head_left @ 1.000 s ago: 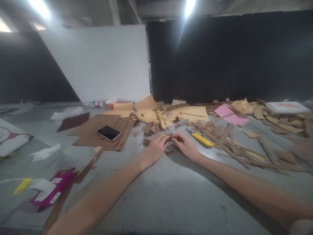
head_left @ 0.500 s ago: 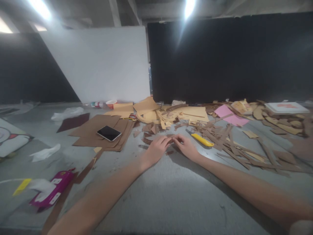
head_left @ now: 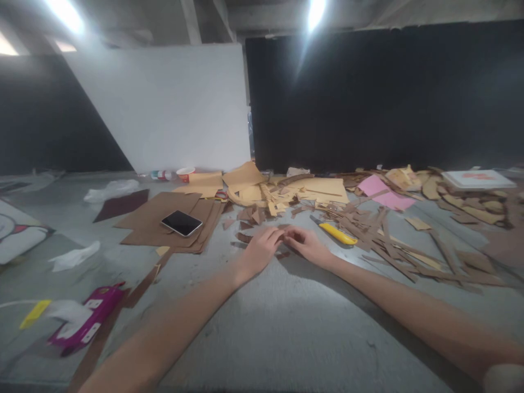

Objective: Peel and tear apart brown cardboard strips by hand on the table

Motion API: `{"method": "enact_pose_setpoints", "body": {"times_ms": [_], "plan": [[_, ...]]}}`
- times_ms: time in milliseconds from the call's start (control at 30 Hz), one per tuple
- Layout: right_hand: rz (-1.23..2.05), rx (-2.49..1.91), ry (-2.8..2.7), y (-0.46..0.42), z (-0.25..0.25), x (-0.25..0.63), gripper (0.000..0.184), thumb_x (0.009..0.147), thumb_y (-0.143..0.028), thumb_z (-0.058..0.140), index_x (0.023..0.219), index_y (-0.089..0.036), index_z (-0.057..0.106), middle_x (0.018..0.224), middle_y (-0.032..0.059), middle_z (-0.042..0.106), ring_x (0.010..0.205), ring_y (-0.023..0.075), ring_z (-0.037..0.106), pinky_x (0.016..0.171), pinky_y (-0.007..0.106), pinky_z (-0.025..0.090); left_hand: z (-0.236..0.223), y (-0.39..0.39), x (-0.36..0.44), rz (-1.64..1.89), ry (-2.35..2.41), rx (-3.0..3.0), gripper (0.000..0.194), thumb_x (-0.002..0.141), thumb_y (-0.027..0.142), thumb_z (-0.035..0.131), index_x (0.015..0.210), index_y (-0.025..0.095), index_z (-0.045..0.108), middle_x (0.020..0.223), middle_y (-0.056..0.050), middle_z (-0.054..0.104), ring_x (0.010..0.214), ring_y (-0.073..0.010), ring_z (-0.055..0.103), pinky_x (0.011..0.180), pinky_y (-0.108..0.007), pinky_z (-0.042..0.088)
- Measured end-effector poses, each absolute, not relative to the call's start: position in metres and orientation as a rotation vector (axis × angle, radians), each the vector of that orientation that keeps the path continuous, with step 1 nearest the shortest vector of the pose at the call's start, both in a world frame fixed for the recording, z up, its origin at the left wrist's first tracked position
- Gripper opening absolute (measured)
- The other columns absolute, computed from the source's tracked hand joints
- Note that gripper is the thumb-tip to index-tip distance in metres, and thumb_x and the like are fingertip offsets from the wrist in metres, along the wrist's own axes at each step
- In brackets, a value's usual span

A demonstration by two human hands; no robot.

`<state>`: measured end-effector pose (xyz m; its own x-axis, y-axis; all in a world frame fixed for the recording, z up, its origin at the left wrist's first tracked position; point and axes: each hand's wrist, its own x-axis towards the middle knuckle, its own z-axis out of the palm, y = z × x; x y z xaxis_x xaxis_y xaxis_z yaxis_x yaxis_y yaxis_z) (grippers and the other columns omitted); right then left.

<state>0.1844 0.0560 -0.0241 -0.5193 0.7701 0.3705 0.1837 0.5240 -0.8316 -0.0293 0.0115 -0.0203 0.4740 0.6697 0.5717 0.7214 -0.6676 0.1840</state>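
Observation:
My left hand (head_left: pixel 262 250) and my right hand (head_left: pixel 308 246) meet at the middle of the grey table, fingertips close together. Between them they pinch a narrow curved strip of brown cardboard (head_left: pixel 244 237), whose end sticks out left of my left hand. Most of the strip is hidden by my fingers. Just right of my right hand lies a yellow utility knife (head_left: pixel 338 234) with its blade pointing away to the left. Small brown scraps (head_left: pixel 254 214) lie beyond my fingers.
Brown cardboard sheets (head_left: pixel 141 215) with a phone (head_left: pixel 181 223) on them lie at left. Nearer stands a purple pack of tissues (head_left: pixel 92 314). Cut strips (head_left: pixel 393 254) and a pink sheet (head_left: pixel 385 192) spread at right. A paper cup (head_left: pixel 185 174) is at the back.
My right hand's fingers have shifted slightly left, closer against my left fingertips. The things on the table stay where they were.

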Motion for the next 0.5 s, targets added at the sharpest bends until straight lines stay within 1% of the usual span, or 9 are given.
{"method": "enact_pose_setpoints", "body": {"times_ms": [67,133,333,400,500], "plan": [[1.011,-0.773,-1.992,0.0556,-0.0239,0.1840,0.040,0.103,-0.060,0.060,0.093,-0.021,0.069,0.078,0.0008,0.067,0.070,0.0177,0.059,0.065,0.029,0.047,-0.0201,0.0114,-0.0295,-0.963,-1.249,-2.640,0.029,0.116,0.031,0.042,0.135,0.020,0.062,0.126,-0.013,0.070,0.122,-0.0273,0.068,0.107,-0.046,0.057],[0.967,-0.803,-1.968,0.0559,-0.0253,0.1835,0.040,0.102,-0.059,0.060,0.093,-0.021,0.070,0.077,0.0007,0.067,0.069,0.0176,0.058,0.064,0.029,0.047,-0.0199,0.0113,-0.0294,-0.965,-1.260,-2.650,0.030,0.116,0.031,0.042,0.137,0.021,0.061,0.127,-0.013,0.070,0.123,-0.0269,0.068,0.107,-0.046,0.056],[0.768,-0.859,-1.954,0.0569,-0.0298,0.1818,0.030,0.101,-0.049,0.062,0.095,-0.022,0.074,0.080,0.0027,0.073,0.074,0.0196,0.063,0.071,0.032,0.051,-0.0192,0.0114,-0.0294,-1.000,-1.255,-2.637,0.031,0.117,0.032,0.041,0.138,0.022,0.061,0.125,-0.011,0.070,0.122,-0.0257,0.068,0.108,-0.045,0.056],[0.777,-0.851,-1.963,0.0563,-0.0291,0.1815,0.030,0.100,-0.049,0.062,0.096,-0.022,0.074,0.082,0.0032,0.074,0.074,0.0196,0.064,0.072,0.032,0.051,-0.0194,0.0112,-0.0294,-0.975,-1.240,-2.629,0.031,0.117,0.032,0.041,0.138,0.021,0.061,0.125,-0.012,0.070,0.122,-0.0264,0.068,0.108,-0.045,0.057],[0.854,-0.830,-1.979,0.0550,-0.0265,0.1822,0.033,0.101,-0.052,0.063,0.094,-0.022,0.074,0.083,0.0032,0.074,0.071,0.0184,0.062,0.067,0.030,0.049,-0.0205,0.0103,-0.0292,-0.904,-1.217,-2.629,0.033,0.116,0.030,0.041,0.141,0.019,0.060,0.128,-0.014,0.069,0.125,-0.0284,0.068,0.108,-0.048,0.057]]}}
